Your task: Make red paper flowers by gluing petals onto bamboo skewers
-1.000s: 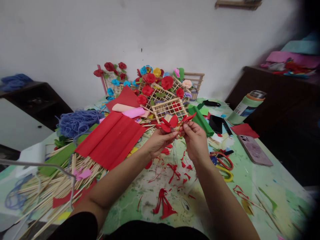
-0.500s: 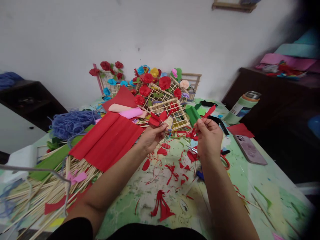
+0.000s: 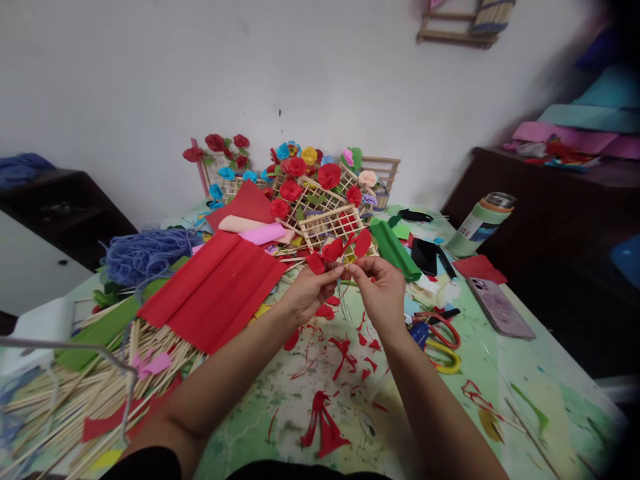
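My left hand (image 3: 314, 292) pinches the base of a red paper flower (image 3: 331, 251), whose petals spread above the fingertips. Thin wires hang down below it. My right hand (image 3: 381, 288) is closed beside it, fingertips almost meeting the left ones, and pinches a red paper petal (image 3: 363, 243) against the flower's side. Both hands are held above the middle of the table. Beneath them lie red paper scraps (image 3: 343, 357). Whether the fingers actually touch each other is hard to make out.
Red crepe paper (image 3: 220, 287) and wooden sticks (image 3: 95, 393) lie left, near blue yarn (image 3: 147, 257). Stick lattices (image 3: 330, 230) with paper flowers stand behind. On the right are scissors (image 3: 445, 360), green paper (image 3: 395, 250), a phone (image 3: 500, 307) and a bottle (image 3: 483, 223).
My right hand has moved left and slightly down, bringing the red petal to the flower in my left hand. The scissors and the green paper at the right now show more fully.
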The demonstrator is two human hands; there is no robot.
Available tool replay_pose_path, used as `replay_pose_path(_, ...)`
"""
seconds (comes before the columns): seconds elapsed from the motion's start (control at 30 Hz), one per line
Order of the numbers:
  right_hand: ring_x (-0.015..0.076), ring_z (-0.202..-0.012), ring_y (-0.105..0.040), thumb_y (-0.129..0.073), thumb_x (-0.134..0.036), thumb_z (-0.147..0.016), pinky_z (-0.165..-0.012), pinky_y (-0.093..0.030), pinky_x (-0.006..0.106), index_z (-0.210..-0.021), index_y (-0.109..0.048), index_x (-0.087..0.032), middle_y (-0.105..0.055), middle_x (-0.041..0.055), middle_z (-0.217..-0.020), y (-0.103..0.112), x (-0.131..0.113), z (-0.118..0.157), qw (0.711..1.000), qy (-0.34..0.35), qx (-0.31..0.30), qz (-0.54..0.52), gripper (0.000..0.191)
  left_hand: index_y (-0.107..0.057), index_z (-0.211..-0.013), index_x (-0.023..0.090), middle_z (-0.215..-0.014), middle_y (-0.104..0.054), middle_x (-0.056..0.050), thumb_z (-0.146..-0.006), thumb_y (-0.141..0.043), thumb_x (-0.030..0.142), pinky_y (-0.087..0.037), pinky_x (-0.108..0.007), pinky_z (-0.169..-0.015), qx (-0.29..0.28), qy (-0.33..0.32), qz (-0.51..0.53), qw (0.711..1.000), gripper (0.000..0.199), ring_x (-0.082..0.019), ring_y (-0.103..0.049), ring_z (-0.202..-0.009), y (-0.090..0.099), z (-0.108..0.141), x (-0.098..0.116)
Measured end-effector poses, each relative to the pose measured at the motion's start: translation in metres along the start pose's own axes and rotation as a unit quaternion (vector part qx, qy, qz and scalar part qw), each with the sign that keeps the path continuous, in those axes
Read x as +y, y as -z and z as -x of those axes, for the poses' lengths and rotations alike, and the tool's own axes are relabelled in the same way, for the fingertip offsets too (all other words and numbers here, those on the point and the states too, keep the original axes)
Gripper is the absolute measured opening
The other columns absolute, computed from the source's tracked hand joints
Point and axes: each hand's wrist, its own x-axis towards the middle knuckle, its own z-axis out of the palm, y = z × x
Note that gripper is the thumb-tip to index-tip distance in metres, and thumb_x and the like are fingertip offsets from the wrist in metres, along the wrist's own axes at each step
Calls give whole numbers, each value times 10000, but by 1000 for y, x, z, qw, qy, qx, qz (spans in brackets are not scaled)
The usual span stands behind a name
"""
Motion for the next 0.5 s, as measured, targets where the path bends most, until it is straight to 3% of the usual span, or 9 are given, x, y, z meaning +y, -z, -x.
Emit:
replay_pose_path(0.23, 136, -622, -569, -654, -262, -720, -629, -462, 281, -709, -629, -168, -640, 15, -667, -1, 1, 1, 1000, 13, 6, 18, 98, -656, -734, 125, -692, -599, 6, -572, -799, 175, -357, -151, -513, -2, -20, -18, 1000, 222, -43, -520, -602, 0, 0, -4)
replay_pose_path(0.37, 128, -589, -554, -673, -297, -707, -592, -453, 273, -706, -623, -165, -624, 6, -649, 2, 4, -2, 1000, -19, 0, -23, 141, -655, -731, 118, -672, -602, -4, -585, -789, 174, -350, -166, -501, -35, -22, -44, 998, 206, -61, -531, -607, 0, 0, -5)
replay_pose_path(0.5, 101, -568, -509, -694, -303, -695, -564, -412, 246, -696, -616, -169, -596, -14, -632, 8, 6, -8, 997, -21, 33, -73, 154, -643, -714, 112, -697, -631, -19, -572, -791, 153, -393, -184, -550, -48, -1, -59, 997, 209, -91, -580, -664, -2, 2, -6)
